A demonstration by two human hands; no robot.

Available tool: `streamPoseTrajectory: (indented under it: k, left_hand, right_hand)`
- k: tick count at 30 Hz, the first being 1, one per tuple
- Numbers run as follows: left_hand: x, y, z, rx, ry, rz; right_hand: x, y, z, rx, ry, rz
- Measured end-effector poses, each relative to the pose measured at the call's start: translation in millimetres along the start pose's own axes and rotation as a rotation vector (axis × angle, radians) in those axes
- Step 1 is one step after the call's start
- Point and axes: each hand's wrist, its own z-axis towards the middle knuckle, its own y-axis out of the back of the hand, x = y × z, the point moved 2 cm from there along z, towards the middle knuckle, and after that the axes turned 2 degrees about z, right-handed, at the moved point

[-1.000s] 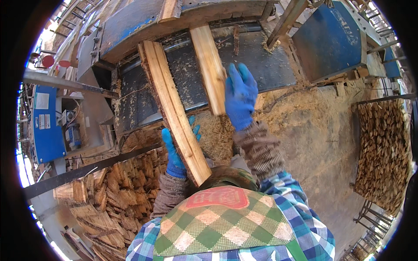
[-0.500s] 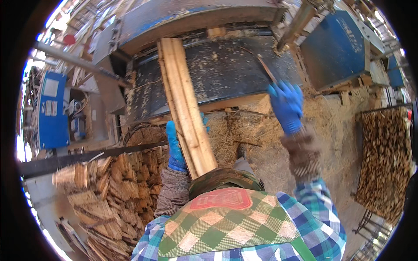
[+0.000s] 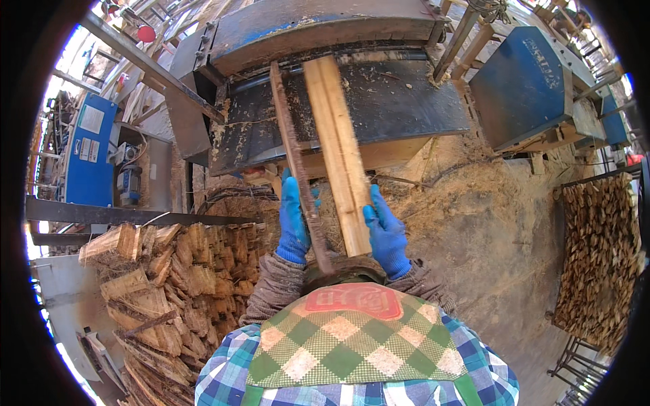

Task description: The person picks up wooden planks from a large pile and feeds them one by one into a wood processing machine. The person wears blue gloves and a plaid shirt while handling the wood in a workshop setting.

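In my left hand (image 3: pixel 293 220), closed, is a narrow bark-edged wooden strip (image 3: pixel 292 145), whose far end lies on the dark metal bed of a machine. Blue fingertips show between this strip and the pale wooden boards (image 3: pixel 338 155) beside it. My right hand (image 3: pixel 387 233) grips the boards by their right edge near the close end, thumb and fingers around that side. Two boards seem to lie together, with a dark line along them. Their far end rests over the machine bed (image 3: pixel 413 101). Both hands wear blue gloves.
Behind the bed runs a metal machine housing (image 3: pixel 325 30). A heap of split wood offcuts (image 3: pixel 183 291) lies at left, below a dark rail (image 3: pixel 122 215). Blue cabinets stand left (image 3: pixel 91 152) and right (image 3: pixel 521 88). A rack of stacked wood (image 3: pixel 596 250) is at far right. Sawdust covers the floor.
My right hand has let go of a thin strip over the bed and come back to grip the boards. A bark-edged strip now stands apart from the boards, which have shifted right.
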Motion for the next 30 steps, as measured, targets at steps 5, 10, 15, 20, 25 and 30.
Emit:
streamPoseTrajectory:
  k: [5,10,15,20,25,30]
  left_hand:
    - [5.3,14.4,26.7,-0.211,-0.127,0.174]
    - [-5.3,11.2,44.9,-0.169,-0.14,0.177]
    - [-7.1,5.3,42.6,-0.219,-0.12,0.245]
    - [-5.5,6.7,39.1,-0.231,-0.127,0.3]
    - [-4.0,3.2,39.8,-0.25,-0.114,0.323]
    - [-4.7,1.7,44.5,-0.243,-0.128,0.319]
  right_hand:
    - [20.5,24.2,18.4,-0.083,-0.037,0.023]
    - [16.1,30.8,49.1,-0.088,-0.068,0.041]
    - [-2.9,32.4,70.5,-0.171,0.068,-0.106]
    - [14.9,19.4,122.5,-0.29,0.376,-0.42]
    - [15.6,4.8,193.3,-0.317,0.379,-0.603]
    - [10.7,-13.2,245.7,-0.467,0.165,-0.556]
